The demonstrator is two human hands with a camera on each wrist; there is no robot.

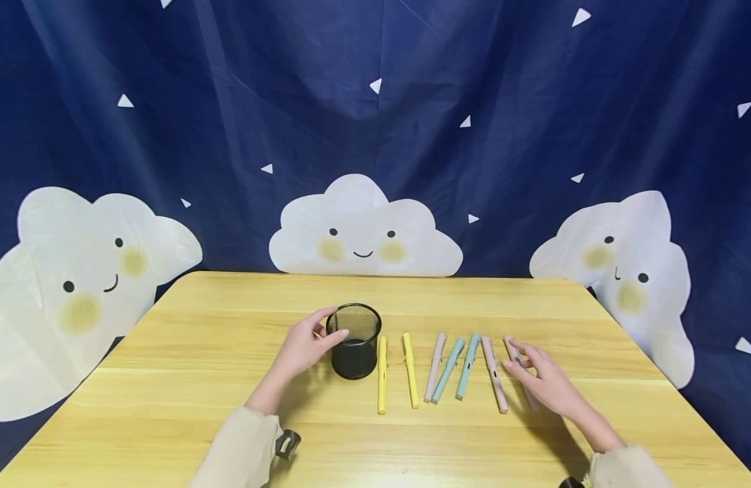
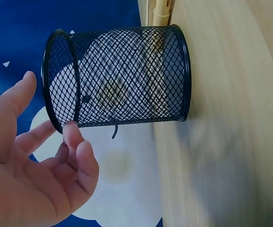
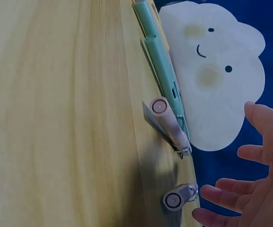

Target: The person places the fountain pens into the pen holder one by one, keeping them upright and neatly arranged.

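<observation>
From here I see the table run on beyond both hands to its far edge, with bare wood on the near side between my wrists. My left hand is relaxed, thumb apart from its fingers, at the upright black mesh cup; I can't tell whether fingertips touch the rim. My right hand, ungripping, is over the outermost pale pink pen. Between hands lie slender yellow pens, teal pens and two more pink pens.

At lower centre, the cup is black-meshed; to its right, pens are coloured yellow, teal and pale pink.
</observation>
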